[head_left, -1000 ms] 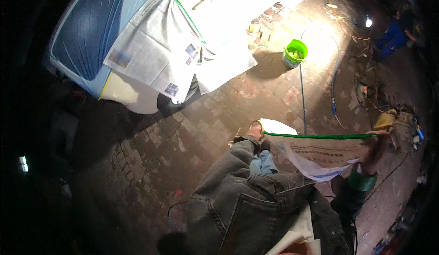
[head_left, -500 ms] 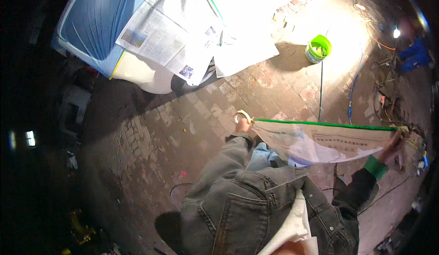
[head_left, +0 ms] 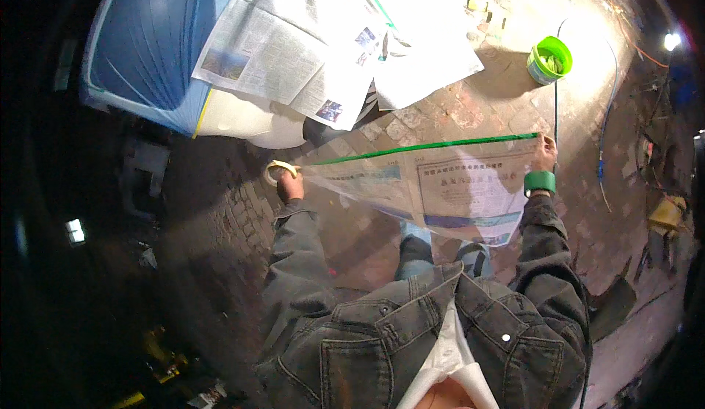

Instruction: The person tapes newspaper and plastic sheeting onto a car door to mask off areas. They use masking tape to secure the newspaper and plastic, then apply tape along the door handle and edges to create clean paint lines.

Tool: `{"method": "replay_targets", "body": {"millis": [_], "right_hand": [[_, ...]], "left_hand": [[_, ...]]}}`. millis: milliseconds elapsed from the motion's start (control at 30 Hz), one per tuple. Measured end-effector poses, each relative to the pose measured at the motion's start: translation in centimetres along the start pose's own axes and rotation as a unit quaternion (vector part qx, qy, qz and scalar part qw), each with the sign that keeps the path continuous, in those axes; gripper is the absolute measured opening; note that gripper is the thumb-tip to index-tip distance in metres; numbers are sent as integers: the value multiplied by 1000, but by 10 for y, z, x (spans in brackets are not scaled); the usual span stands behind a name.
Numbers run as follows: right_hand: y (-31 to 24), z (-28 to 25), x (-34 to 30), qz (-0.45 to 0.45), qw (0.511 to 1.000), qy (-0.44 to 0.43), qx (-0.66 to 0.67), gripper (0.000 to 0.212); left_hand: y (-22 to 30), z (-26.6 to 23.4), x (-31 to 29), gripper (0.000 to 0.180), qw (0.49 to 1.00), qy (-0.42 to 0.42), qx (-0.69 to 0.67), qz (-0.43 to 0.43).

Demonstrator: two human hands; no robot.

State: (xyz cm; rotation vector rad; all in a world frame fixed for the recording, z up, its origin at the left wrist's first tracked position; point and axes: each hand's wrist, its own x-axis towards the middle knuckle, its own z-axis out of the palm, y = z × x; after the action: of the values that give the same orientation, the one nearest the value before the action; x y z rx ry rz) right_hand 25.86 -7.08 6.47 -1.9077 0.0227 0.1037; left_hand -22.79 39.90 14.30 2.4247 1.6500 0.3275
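I hold a newspaper sheet (head_left: 455, 189) stretched out in front of me, with a strip of green tape (head_left: 433, 146) running along its top edge. My left hand (head_left: 288, 186) grips a pale roll of tape (head_left: 277, 168) at the sheet's left end. My right hand (head_left: 544, 153), with a green wristband below it, pinches the sheet's right top corner. Both arms are in dark denim sleeves.
A blue car body (head_left: 154, 49) at the upper left is partly masked with taped newspapers (head_left: 294, 49). A green bucket (head_left: 551, 58) stands on the brick paving (head_left: 477, 111) in bright light. Cables (head_left: 602, 152) and clutter lie at the right.
My hands have moved further apart and the sheet is now pulled out wide and flat. The car and the bucket have shifted up in the view.
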Motion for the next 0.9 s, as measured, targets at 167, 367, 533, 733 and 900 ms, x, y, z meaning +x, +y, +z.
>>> {"method": "replay_targets", "body": {"millis": [167,367,533,733,900], "right_hand": [[0,127,-46,143,981,50,118,23],[45,245,-67,233,962,114,79,23],[94,319,-49,279,949,86,121,19],[130,394,-27,300,903,21,306,19],[155,442,-13,310,876,35,369,18]], "left_hand": [[-49,-27,90,16,992,54,38,107],[-67,-65,158,15,978,54,73,185],[-34,-87,208,12,960,71,126,239],[20,-100,223,13,939,98,229,239],[69,-104,201,15,908,129,299,263]]}}
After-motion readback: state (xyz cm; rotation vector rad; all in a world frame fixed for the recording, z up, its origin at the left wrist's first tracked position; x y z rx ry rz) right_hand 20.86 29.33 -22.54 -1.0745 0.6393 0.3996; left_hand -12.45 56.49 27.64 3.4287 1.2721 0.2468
